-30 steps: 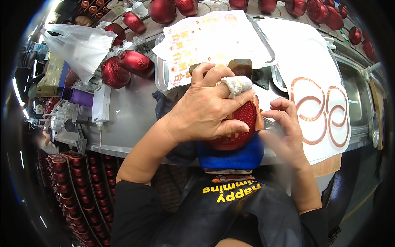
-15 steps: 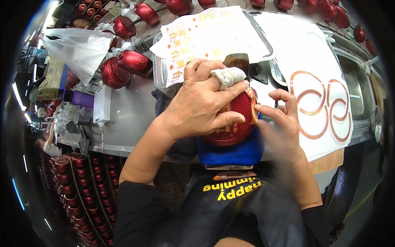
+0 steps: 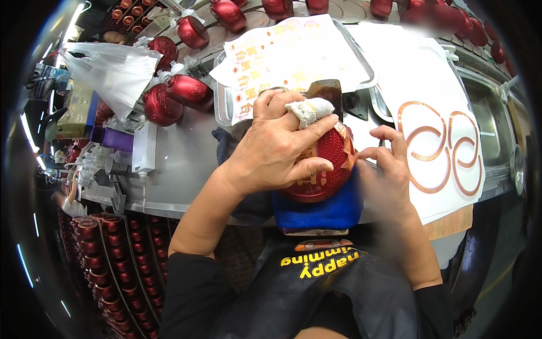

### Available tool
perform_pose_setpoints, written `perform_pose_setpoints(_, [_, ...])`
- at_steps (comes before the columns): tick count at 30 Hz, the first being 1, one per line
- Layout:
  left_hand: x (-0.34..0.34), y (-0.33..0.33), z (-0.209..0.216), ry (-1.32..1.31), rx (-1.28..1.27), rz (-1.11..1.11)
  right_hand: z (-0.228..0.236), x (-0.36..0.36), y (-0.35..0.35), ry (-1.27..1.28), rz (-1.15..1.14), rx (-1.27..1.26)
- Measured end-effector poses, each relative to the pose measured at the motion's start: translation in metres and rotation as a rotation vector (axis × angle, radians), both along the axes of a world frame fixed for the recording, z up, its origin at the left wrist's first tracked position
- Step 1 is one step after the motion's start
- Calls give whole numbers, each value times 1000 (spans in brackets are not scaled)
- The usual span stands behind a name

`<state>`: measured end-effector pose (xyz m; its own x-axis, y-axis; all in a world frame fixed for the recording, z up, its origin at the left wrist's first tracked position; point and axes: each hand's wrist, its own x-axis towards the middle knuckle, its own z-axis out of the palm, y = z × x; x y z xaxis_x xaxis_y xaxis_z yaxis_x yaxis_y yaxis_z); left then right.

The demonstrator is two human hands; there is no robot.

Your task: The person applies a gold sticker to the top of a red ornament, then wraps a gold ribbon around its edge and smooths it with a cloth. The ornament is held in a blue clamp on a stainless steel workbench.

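A round dark-red bottle (image 3: 333, 150) with a studded face and gold-coloured markings rests on a folded blue cloth (image 3: 322, 212) close in front of me. My left hand (image 3: 271, 138) lies over its left and upper part and holds it, covering much of the face. One left finger wears a white cloth wrap (image 3: 312, 112) tied with a thin band. Along the bottle's right edge runs a copper-orange strip (image 3: 349, 161), partly lifted and creased. The thumb and forefinger of my right hand (image 3: 389, 172) pinch its outer end, while the other fingers curl above.
Printed sheets with orange characters (image 3: 282, 53) cover a metal tray (image 3: 223, 107) behind the bottle. To the right, white paper (image 3: 437, 209) bears orange ring-shaped strips (image 3: 426, 146). Red bottles (image 3: 162, 104) stand left and behind, near a plastic bag (image 3: 113, 70). A sink (image 3: 480, 104) is far right.
My right thumb and forefinger have closed together on the strip's end, and it now sticks out farther from the bottle's edge. My left hand stays on the bottle.
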<state>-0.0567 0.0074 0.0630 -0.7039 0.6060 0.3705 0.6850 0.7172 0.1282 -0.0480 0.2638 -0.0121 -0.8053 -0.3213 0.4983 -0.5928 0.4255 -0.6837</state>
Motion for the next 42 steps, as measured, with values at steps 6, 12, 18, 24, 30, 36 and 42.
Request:
perform_pose_setpoints(6, [0, 0, -2, 4, 29, 0, 28, 15, 32, -442, 203, -77])
perform_pose_setpoints(12, [-3, 4, -2, 16, 12, -30, 42, 33, 45, -687, 485, -148])
perform_pose_setpoints(18, [-3, 18, 2, -3, -35, -85, 39, 36, 36, -607, 595, 5])
perform_pose_setpoints(24, [4, 12, 9, -138, 65, -216, 48, 25, 49, -513, 494, 44])
perform_pose_setpoints(30, [-3, 5, -1, 11, 27, -27, 14, 21, 23, -90, 167, 129])
perform_pose_setpoints(36, [-2, 8, -2, 21, -16, -30, 5, 28, 15, 2, 172, 217])
perform_pose_setpoints(42, [-2, 12, -1, 59, -30, -48, 8, 26, 14, 9, 163, 212])
